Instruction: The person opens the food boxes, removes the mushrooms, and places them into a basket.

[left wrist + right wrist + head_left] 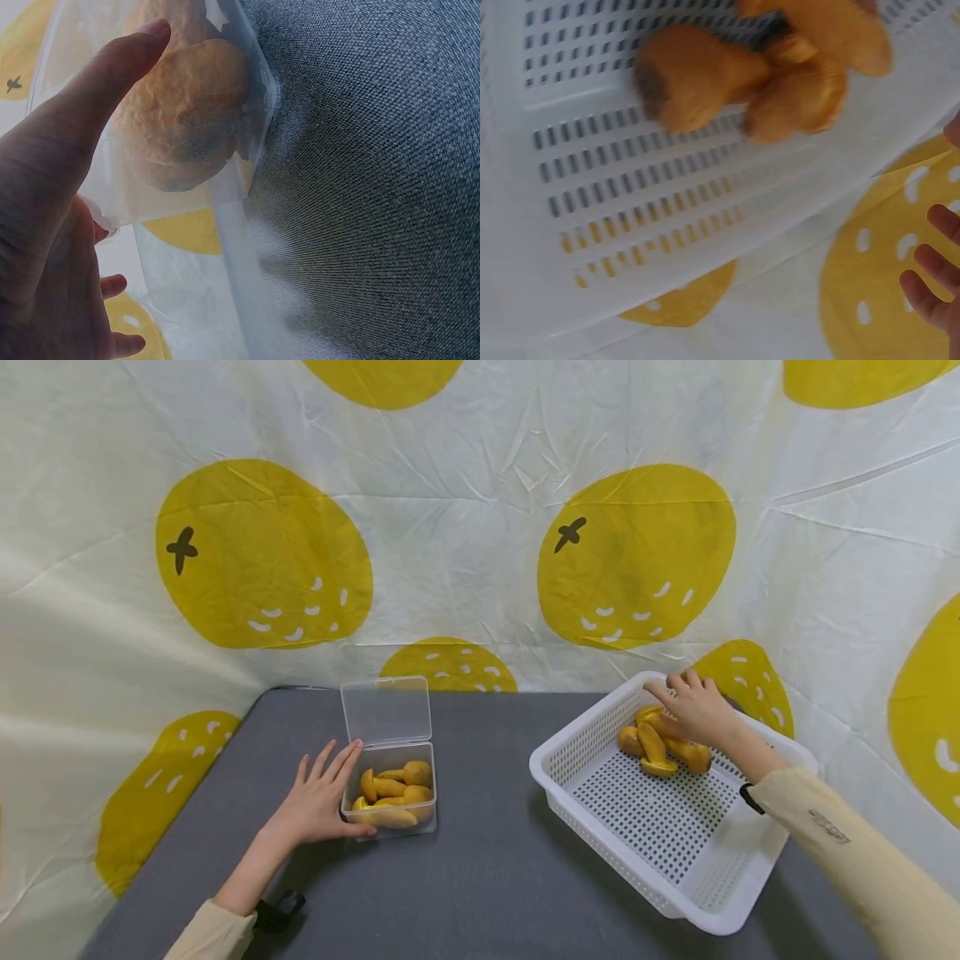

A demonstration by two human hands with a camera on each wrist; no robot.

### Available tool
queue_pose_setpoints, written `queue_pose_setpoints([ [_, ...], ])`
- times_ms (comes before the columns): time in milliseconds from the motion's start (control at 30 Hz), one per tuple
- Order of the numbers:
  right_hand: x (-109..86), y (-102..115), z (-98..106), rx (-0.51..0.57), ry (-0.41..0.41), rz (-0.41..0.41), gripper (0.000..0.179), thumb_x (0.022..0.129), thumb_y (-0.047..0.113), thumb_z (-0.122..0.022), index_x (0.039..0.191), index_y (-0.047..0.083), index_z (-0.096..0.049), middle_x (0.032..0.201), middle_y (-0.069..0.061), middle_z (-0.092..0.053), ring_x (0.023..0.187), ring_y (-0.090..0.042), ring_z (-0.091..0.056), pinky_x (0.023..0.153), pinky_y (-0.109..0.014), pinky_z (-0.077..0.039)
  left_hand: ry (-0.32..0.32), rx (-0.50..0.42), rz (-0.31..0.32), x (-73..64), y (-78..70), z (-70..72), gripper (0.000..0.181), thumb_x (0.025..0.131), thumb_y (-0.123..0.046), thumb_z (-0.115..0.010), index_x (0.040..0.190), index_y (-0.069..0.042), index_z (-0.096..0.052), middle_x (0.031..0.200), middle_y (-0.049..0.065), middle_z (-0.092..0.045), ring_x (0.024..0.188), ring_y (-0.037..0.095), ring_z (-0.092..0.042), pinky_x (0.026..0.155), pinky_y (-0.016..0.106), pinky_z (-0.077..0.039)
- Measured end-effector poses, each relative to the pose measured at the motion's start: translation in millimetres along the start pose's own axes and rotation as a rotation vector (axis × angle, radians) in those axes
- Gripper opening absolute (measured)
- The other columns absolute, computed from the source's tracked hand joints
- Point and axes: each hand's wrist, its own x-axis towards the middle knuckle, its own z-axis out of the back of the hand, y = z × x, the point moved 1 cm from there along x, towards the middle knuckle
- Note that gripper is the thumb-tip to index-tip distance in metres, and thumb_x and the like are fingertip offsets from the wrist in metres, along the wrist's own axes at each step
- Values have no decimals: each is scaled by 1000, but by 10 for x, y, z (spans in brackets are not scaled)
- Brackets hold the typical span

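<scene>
My left hand (pixel 318 802) rests against the left side of a clear plastic box (pixel 388 748), fingers spread and thumb along its front. The box's lid (pixel 386 710) is raised at the back. Several yellow-brown mushrooms (pixel 390 787) lie inside the box; in the left wrist view, a mushroom (pixel 184 105) shows through the wall beside the thumb. My right hand (pixel 701 714) hovers over the back of a white perforated basket (pixel 660 860), fingers apart and holding nothing. Below it, several more mushrooms (pixel 652 747) lie piled in the basket; the right wrist view shows mushrooms (pixel 686 79) close up.
Both containers stand on a dark grey tabletop (pixel 480 860), the box left and the basket right. Behind the table hangs a pale cloth (pixel 465 552) printed with large yellow fruit. Black bands (pixel 279 912) circle both wrists.
</scene>
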Motion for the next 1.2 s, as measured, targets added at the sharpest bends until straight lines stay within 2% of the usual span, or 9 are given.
queue_pose_setpoints([
  [167, 112, 231, 206, 44, -77, 63, 54, 72, 20, -72, 120, 10, -50, 99, -18, -51, 93, -38, -46, 71, -47, -41, -12, 3, -3, 3, -7, 9, 122, 52, -68, -69, 144, -11, -12, 149, 9, -17, 134, 39, -12, 98, 68, -11],
  [400, 336, 698, 369, 66, -229, 253, 53, 68, 21, -75, 116, 11, -53, 98, -14, -52, 93, -33, -46, 67, -41, -42, 6, 7, 7, 2, 6, -5, 123, 53, -70, -67, 145, -12, -10, 150, 8, -15, 135, 38, -10, 99, 67, -10],
  [600, 533, 1095, 521, 77, -293, 381, 51, 69, 24, -74, 115, 12, -54, 101, -13, -52, 94, -30, -47, 72, -41, -42, 14, 5, 11, 12, 8, -11, 123, 53, -71, -66, 145, -13, -8, 150, 7, -13, 135, 37, -9, 100, 67, -9],
  [833, 762, 1498, 683, 100, -278, 461, 44, 76, 29, -68, 116, 17, -54, 108, -10, -52, 101, -28, -47, 80, -40, -43, -17, 4, -2, 13, 9, 1, 123, 52, -69, -69, 144, -12, -12, 149, 8, -16, 134, 38, -11, 98, 68, -11],
  [1033, 953, 1872, 765, 13, -240, 544, 41, 82, 31, -61, 120, 19, -50, 112, -7, -52, 100, -24, -46, 78, -36, -42, 18, 3, 15, 21, 4, 10, 123, 52, -71, -66, 145, -12, -9, 150, 8, -14, 135, 38, -10, 100, 67, -9],
  [1200, 1103, 2205, 809, -53, -248, 632, 40, 85, 34, -57, 122, 22, -48, 111, -3, -51, 99, -22, -45, 76, -33, -40, 8, 12, 12, 18, -7, 9, 123, 52, -71, -67, 144, -11, -11, 150, 8, -15, 135, 39, -11, 99, 68, -10],
])
